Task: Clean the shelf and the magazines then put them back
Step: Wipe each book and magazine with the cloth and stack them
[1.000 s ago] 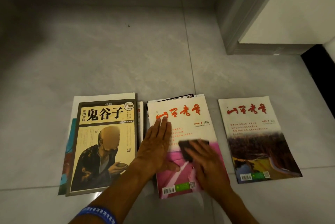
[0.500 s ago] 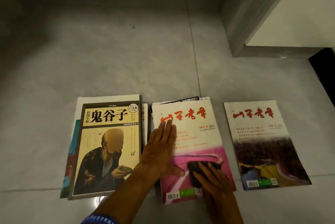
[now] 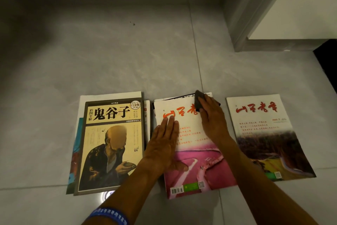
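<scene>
Grip, right hand (image 3: 212, 117): fingers curled over a small dark cloth (image 3: 197, 101), pressing it onto the top right corner of the middle magazine (image 3: 197, 153), over the red title. Left hand (image 3: 164, 144): holds nothing, fingers straight and flat on the left half of the same cover, thumb spread toward the pink picture; judged to be pinning the magazine while it is wiped. A blue wristband (image 3: 109, 215) sits on the left forearm.

Location: all reading matter lies on the grey tiled floor (image 3: 109, 60), none on a shelf. The middle magazine tops a small pile; edges of others show under its far end. Just to its left, a pile topped by a tan book (image 3: 111, 144) with a seated figure on the cover. To its right, apart, a single magazine (image 3: 266, 137) with the same red title lies alone.

Progress (judgement): mid-task, in the magazine-wiping stage. The single magazine set apart may be a finished one, but this cannot be confirmed. Lower items in both piles probably remain. The shelf is not identifiable in view, so its state is unknown. Returning everything is not yet done.
</scene>
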Action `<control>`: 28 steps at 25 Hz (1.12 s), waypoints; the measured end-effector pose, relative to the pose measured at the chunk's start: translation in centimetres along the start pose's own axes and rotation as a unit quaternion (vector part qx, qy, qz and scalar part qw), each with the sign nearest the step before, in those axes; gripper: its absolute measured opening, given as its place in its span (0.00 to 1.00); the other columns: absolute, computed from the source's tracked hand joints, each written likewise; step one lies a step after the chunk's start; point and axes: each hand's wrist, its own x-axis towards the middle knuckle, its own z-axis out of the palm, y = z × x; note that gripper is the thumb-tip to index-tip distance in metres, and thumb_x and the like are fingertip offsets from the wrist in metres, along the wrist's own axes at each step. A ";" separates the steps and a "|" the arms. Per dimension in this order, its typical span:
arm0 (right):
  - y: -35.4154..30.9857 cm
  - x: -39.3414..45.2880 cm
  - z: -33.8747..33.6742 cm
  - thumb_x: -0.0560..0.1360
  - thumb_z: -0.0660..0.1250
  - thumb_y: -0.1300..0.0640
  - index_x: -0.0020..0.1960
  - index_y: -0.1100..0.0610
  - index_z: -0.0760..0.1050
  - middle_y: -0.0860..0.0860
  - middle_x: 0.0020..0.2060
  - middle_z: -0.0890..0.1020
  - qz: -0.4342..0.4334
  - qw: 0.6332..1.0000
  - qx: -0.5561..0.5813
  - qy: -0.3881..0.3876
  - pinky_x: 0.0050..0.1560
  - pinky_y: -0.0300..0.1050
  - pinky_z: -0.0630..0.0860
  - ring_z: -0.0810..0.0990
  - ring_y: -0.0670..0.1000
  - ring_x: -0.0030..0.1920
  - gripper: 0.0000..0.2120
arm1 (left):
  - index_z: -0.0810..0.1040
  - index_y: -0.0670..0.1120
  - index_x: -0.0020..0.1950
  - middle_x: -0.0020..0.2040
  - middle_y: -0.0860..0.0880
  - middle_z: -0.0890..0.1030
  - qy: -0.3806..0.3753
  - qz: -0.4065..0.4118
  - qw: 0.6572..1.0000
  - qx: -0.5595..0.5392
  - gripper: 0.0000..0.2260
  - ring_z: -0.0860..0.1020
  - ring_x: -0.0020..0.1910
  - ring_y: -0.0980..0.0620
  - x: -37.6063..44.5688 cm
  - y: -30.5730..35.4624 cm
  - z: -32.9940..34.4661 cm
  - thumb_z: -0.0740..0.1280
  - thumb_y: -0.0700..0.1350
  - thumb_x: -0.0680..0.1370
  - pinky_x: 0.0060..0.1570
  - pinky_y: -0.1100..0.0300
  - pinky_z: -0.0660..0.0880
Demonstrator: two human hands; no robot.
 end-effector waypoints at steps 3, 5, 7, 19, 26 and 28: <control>1.5 -7.8 -0.6 0.81 0.50 0.46 0.73 0.55 0.67 0.54 0.73 0.66 -0.023 1.000 0.010 0.018 0.71 0.60 0.65 0.65 0.58 0.72 0.24 | 0.28 0.46 0.75 0.74 0.46 0.25 -0.001 0.004 1.000 -0.015 0.60 0.27 0.74 0.44 -0.3 0.3 0.3 0.65 0.74 0.65 0.71 0.52 0.30; 2.6 -14.1 -1.1 0.83 0.48 0.44 0.74 0.53 0.64 0.55 0.71 0.69 -0.049 0.999 -0.015 0.018 0.70 0.57 0.66 0.68 0.61 0.70 0.24 | 0.28 0.46 0.75 0.73 0.47 0.25 0.004 0.004 1.000 -0.025 0.61 0.27 0.73 0.45 -0.2 0.4 0.2 0.67 0.73 0.65 0.72 0.51 0.31; 3.0 -16.9 -1.4 0.83 0.46 0.41 0.77 0.51 0.59 0.57 0.69 0.71 -0.095 0.995 -0.030 0.001 0.72 0.54 0.62 0.67 0.60 0.69 0.26 | 0.27 0.46 0.75 0.73 0.47 0.25 0.011 0.007 1.000 -0.027 0.62 0.26 0.73 0.46 0.0 0.2 0.0 0.67 0.74 0.64 0.71 0.52 0.29; 0.7 -4.1 -0.2 0.81 0.56 0.55 0.74 0.54 0.66 0.56 0.73 0.67 -0.032 0.999 -0.026 0.014 0.72 0.61 0.62 0.63 0.59 0.73 0.21 | 0.27 0.47 0.75 0.74 0.47 0.25 -0.019 0.007 1.000 -0.013 0.62 0.26 0.73 0.47 0.1 -0.5 0.5 0.64 0.77 0.62 0.71 0.53 0.29; 5.3 -21.4 0.3 0.83 0.48 0.43 0.77 0.41 0.55 0.42 0.77 0.57 -0.125 0.991 -0.031 0.043 0.69 0.58 0.65 0.54 0.48 0.77 0.23 | 0.31 0.48 0.77 0.76 0.50 0.28 -0.050 0.016 0.998 -0.042 0.57 0.29 0.74 0.48 0.1 0.0 -1.2 0.67 0.71 0.67 0.70 0.53 0.32; 3.1 -22.3 3.0 0.83 0.45 0.44 0.78 0.42 0.51 0.42 0.77 0.54 -0.151 0.987 -0.043 0.021 0.72 0.51 0.58 0.51 0.48 0.78 0.23 | 0.39 0.49 0.79 0.78 0.53 0.34 -0.075 0.010 0.994 -0.081 0.47 0.35 0.77 0.50 0.4 -0.5 -2.8 0.64 0.67 0.73 0.73 0.51 0.40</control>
